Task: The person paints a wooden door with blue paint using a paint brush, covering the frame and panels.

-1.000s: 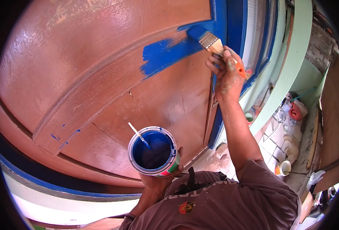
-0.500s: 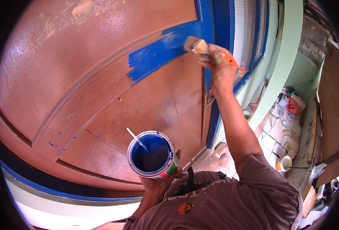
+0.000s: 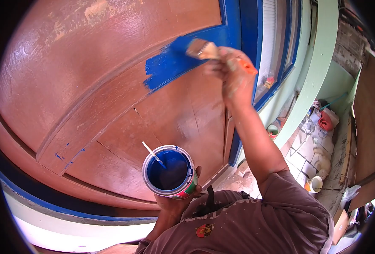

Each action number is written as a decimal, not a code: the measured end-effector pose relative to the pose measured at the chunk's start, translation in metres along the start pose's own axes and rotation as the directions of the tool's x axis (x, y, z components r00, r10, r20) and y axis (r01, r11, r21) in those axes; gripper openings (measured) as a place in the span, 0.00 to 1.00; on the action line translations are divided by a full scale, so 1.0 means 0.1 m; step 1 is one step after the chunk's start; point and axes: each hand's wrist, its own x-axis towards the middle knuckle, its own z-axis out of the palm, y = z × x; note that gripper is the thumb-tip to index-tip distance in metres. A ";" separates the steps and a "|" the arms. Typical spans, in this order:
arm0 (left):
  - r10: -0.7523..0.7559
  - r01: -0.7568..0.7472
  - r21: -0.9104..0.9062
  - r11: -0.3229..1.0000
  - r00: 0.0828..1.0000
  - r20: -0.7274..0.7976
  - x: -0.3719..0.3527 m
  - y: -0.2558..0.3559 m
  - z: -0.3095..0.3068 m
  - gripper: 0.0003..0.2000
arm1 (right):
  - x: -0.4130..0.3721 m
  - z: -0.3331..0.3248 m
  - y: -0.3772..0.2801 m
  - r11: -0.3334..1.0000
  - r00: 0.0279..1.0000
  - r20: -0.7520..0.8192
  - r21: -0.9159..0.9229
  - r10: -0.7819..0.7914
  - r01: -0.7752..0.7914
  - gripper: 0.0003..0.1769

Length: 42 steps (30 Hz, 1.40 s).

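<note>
My right hand (image 3: 234,70) is closed round the handle of a wide paintbrush (image 3: 203,50), whose bristles lie at the blue paint (image 3: 170,63) on a brown wooden door (image 3: 162,110). An orange part of the handle shows behind the fingers. Low in the middle, my left hand (image 3: 177,203) holds a paint can (image 3: 190,186) from below and the side, with fingertips at its right wall. Dark blue paint fills part of the can. A thin white stick (image 3: 152,153) leans inside it, its upper end over the rim.
A blue-framed window (image 3: 276,46) and a pale green post (image 3: 318,63) stand right of the door. Beyond are a tiled floor (image 3: 299,148), a small green can (image 3: 272,130), a white and yellow cup (image 3: 314,184), a red item (image 3: 325,121) and brown boards (image 3: 367,122).
My right hand has moved left with the brush, along the blue strip. The blue now covers more of the strip's upper edge. My left hand and the can have hardly moved.
</note>
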 end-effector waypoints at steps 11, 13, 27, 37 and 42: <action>0.022 -0.021 0.034 0.999 0.999 -0.030 -0.01 0.05 -0.02 0.39 | -0.35 0.39 -0.06 0.991 0.992 0.085 -0.099 0.094 -0.086 0.14; 0.042 -0.039 0.053 0.998 0.997 -0.059 -0.02 0.05 -0.02 0.38 | -0.32 0.36 -0.08 0.985 0.976 0.130 -0.007 0.174 -0.175 0.14; 0.034 -0.029 0.044 0.999 0.991 -0.129 0.03 0.06 -0.02 0.37 | -0.38 0.33 -0.02 0.990 0.994 0.109 -0.139 0.014 0.001 0.12; 0.018 -0.019 -0.004 1.000 0.990 -0.142 0.05 0.08 -0.03 0.38 | 0.08 -0.07 -0.19 0.976 0.992 -0.099 -0.210 -0.083 0.061 0.15; 0.004 -0.006 -0.019 1.000 0.994 -0.109 0.04 0.12 -0.02 0.39 | 0.21 0.04 -0.57 0.892 0.967 -0.094 -0.415 -0.237 0.178 0.15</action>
